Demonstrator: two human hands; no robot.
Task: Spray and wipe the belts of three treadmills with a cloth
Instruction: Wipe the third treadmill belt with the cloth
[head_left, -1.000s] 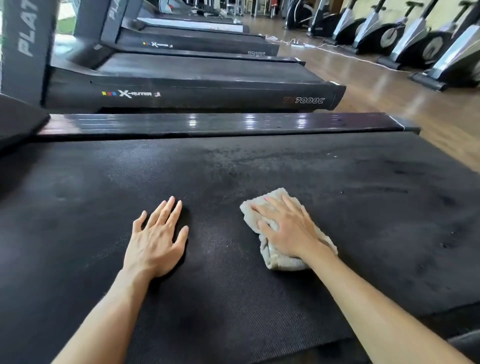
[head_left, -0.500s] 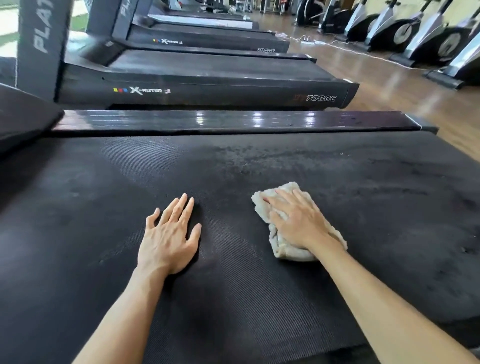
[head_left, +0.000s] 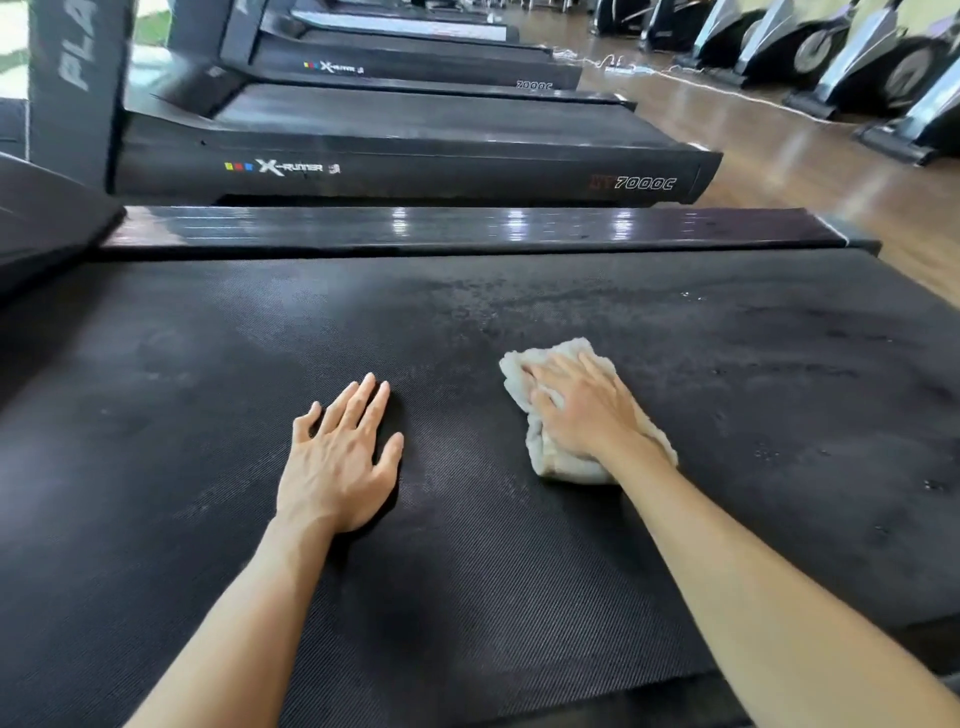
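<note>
Wiping the nearest treadmill belt, cloth under my right hand.

The wide black textured treadmill belt (head_left: 467, 597) fills the view, its long axis running left to right across me, with a glossy black side rail (head_left: 467, 228) along its far edge and more black treadmills (head_left: 415, 156) lined up beyond. My left hand (head_left: 340, 462) lies flat on the belt, fingers straight and spread, holding nothing. My right hand (head_left: 582, 410) presses down on the crumpled off-white terry cloth (head_left: 556, 465), fingers straight over its top rather than curled around it. A speckled damp patch (head_left: 519, 296) lies on the belt just beyond the cloth, toward the rail, so I judge the right hand is the nearer one to push forward there.
</note>
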